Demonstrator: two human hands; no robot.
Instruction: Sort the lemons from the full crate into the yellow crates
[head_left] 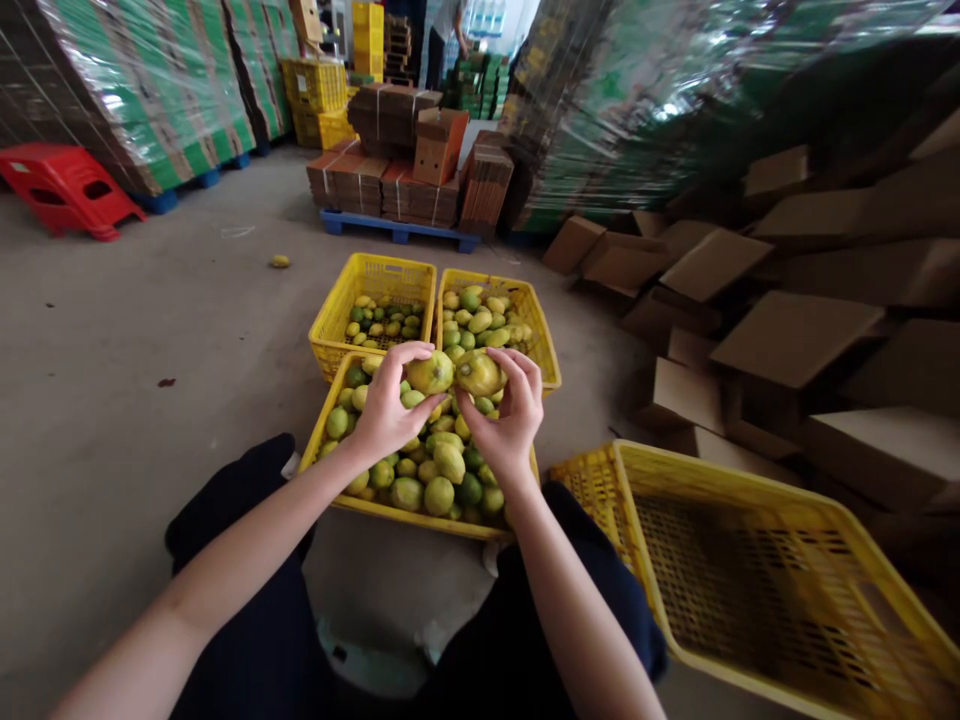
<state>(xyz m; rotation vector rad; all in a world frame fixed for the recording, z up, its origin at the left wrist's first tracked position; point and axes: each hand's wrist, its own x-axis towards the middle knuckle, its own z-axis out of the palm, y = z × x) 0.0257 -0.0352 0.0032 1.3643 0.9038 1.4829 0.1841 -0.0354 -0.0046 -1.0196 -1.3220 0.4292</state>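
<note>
My left hand point(391, 405) is closed around a yellow-green fruit point(430, 373), thumb below and fingers above. A second yellow-green fruit point(478, 373) is gripped the same way by my right hand point(511, 415). The two fruits are side by side, their ends close together. Both hands are above the near yellow crate point(420, 520), which is filled with green and yellow fruits point(448, 462). Behind it stand a back left crate point(330, 320) with smaller fruits and a back right crate point(551, 345) with larger, mostly yellow ones.
An empty yellow crate point(750, 480) stands at the right, before piled cardboard boxes point(799, 335). Flattened cartons lie on a blue pallet point(401, 230). A red stool point(67, 190) and wrapped stacks point(157, 90) are at the left. One fruit point(280, 261) lies on the floor. A person point(444, 40) stands far back.
</note>
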